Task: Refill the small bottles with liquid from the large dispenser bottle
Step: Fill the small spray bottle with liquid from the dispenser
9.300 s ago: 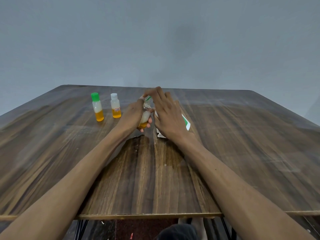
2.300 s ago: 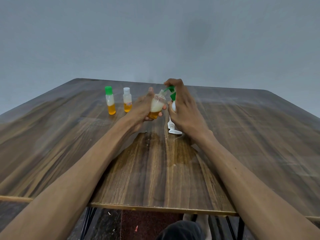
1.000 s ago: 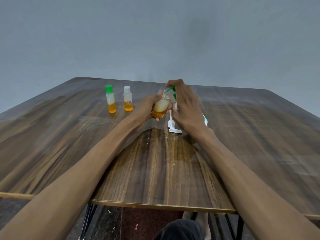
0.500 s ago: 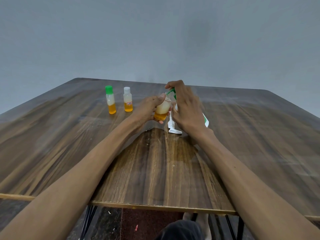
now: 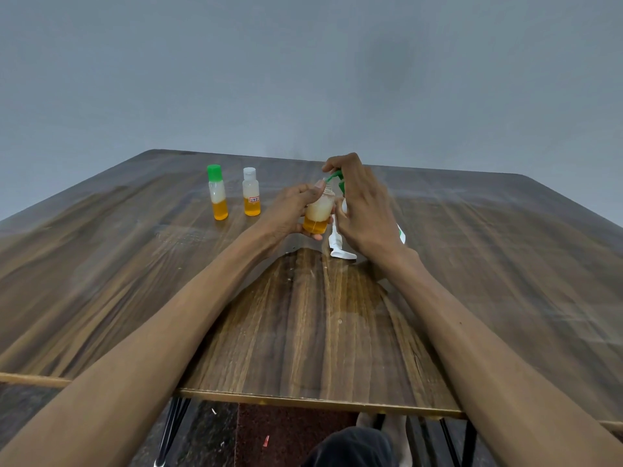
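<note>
My left hand (image 5: 290, 214) grips a small uncapped bottle (image 5: 318, 215) just above the table, upright, with orange liquid at its bottom and pale foam above. Its mouth sits right under the green pump nozzle (image 5: 334, 176) of the large dispenser bottle (image 5: 400, 232). My right hand (image 5: 365, 210) wraps over that pump, index finger curled on top, and hides most of the white bottle. Two more small bottles stand at the left: one with a green cap (image 5: 218, 197), one with a white cap (image 5: 251, 197). Both hold orange liquid.
A loose white pump piece (image 5: 338, 246) lies on the wooden table (image 5: 303, 332) just in front of my hands. The table's near edge runs across the bottom of the view, with black legs and floor below it. A grey wall stands behind.
The small bottle in my left hand has gone from tilted to nearly upright under the green nozzle. My right hand stays on the pump. The two bottles at the left have not moved.
</note>
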